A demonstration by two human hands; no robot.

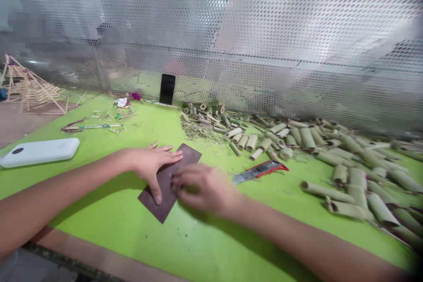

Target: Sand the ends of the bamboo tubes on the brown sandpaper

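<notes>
A brown sheet of sandpaper [163, 185] lies at a slant on the green tabletop. My left hand [155, 163] rests on its left side with thumb and fingers spread, pressing it flat. Over the sheet's right side, my right hand [205, 187] is closed, slightly blurred, with fingertips pinched against the paper. Whatever those fingers hold is hidden or too small to name. To the right of that hand lies a red and grey box cutter [261, 171].
Cut bamboo tubes [307, 139] are heaped along the back and right. A dark phone [167, 89] leans against the perforated metal screen [264, 31]. At left are a white oblong device [42, 152], plant scraps [109, 116] and a stick framework [33, 88].
</notes>
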